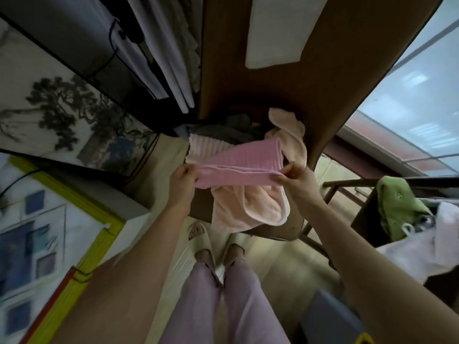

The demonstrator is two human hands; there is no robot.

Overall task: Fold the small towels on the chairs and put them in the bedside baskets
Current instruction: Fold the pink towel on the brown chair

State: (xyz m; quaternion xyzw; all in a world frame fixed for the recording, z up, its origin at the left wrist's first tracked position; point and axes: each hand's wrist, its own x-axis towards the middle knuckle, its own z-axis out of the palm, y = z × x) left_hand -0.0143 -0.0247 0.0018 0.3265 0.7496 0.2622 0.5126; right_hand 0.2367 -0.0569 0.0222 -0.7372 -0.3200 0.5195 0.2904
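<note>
A pink ribbed towel (238,162) is stretched between both hands above a brown chair (285,232). My left hand (183,177) grips its left end and my right hand (295,177) pinches its right end. The towel is doubled over along the edge nearest me. Under it a pale peach towel (248,207) lies crumpled on the chair seat and trails up toward the backrest. A dark grey cloth (223,130) lies behind them on the seat. No basket is in view.
A second dark chair (365,214) at the right carries a green towel (395,207) and pale pink cloth (427,244). Framed pictures (49,219) lean at the left. A brown curtain (323,83) hangs behind the chair. My legs and slippers (213,242) stand below.
</note>
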